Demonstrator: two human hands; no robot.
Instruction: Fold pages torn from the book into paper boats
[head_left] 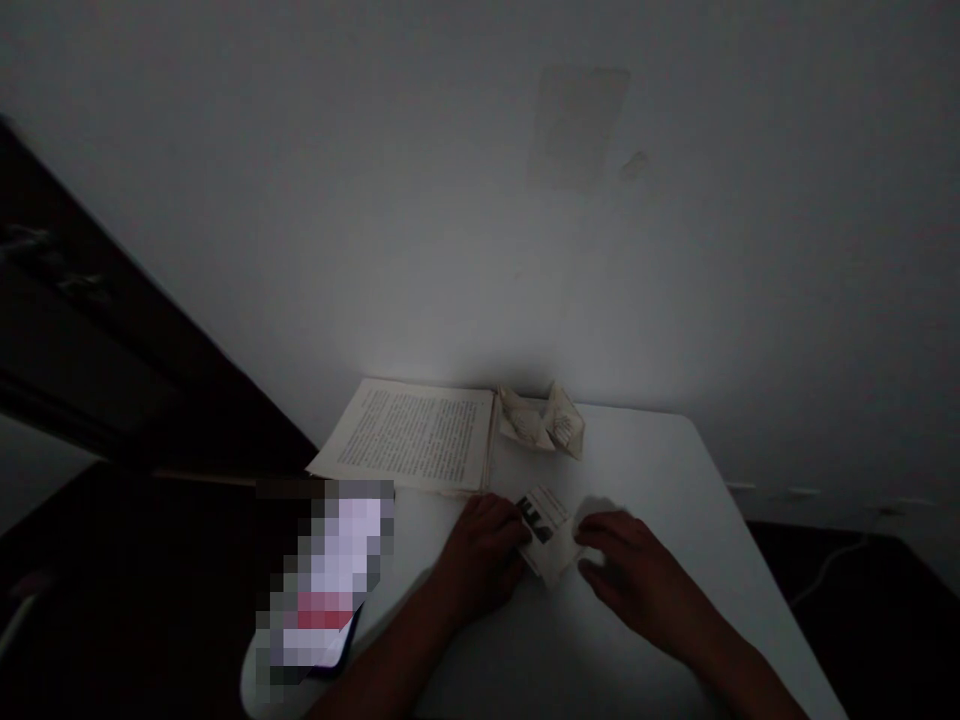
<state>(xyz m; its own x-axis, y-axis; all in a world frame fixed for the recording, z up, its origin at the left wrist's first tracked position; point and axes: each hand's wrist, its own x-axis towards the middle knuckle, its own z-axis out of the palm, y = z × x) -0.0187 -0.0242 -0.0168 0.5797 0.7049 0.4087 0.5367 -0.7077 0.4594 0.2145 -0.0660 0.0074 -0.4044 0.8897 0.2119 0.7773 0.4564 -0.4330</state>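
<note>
Clearly, from the head camera, my only view, a folded piece of printed paper (556,553) lies between my hands on the white table (655,455). My left hand (487,550) is curled nearly closed, fingers bent over the paper's left edge and holding it; its thumb is hard to make out. My right hand (634,575) is half open at the right corner, thumb parted from the fingers; I cannot tell whether it grips anything.

I judge this to be folding work. I would hold the left side flat, match the edges before pressing, then run a fingertip firmly from the middle outward. Old-looking paper may tear at the points, so gentle pulls suit it.

Beyond sits a finished-looking origami shape (568,428) with raised points, just beside a stack of printed pages (412,437). A phone (337,575), its screen lit, lies well left of the paper.
</note>
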